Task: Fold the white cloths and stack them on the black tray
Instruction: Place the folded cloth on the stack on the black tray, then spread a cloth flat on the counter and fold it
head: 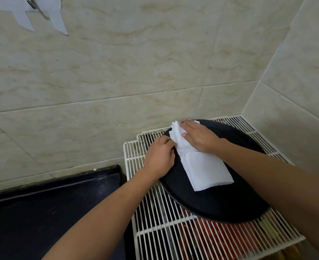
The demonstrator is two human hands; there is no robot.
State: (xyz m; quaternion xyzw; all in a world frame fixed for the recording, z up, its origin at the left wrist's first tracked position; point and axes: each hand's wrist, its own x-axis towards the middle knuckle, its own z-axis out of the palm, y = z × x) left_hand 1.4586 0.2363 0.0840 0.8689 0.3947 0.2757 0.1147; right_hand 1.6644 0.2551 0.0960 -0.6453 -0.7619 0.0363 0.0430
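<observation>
Tray: black tray (220, 203), round, resting on a white wire rack (155, 222) in the right-hand corner of the tiled wall (117, 72)

Stack: pile of white cloths (175, 132) on the far left part of the tray, its many layered edges fanned a little at the far end and not yet square

Top cloth: a folded cloth (209, 171) lying flat, its far end on or against the pile and its near end out over the middle of the tray; the overlap is hidden by the hands

Right hand: right hand (198, 136) laid palm down on top of the pile, fingers spread and straight, pressing the layers flat

Left hand: left hand (160, 156) at the left edge of the pile, fingers curled in against the cloth edges; whether they pinch a layer or only push it cannot be told

Done, as judged: a good number of cloths folded and already on the tray

Left, as judged: squaring the pile and settling the top cloth; no unfolded cloth is in view, so how many remain cannot be told

Surroundings: black counter (51, 203) to the near left; red items (220, 239) below the rack; white paper pieces (23, 12) on the wall, far left
</observation>
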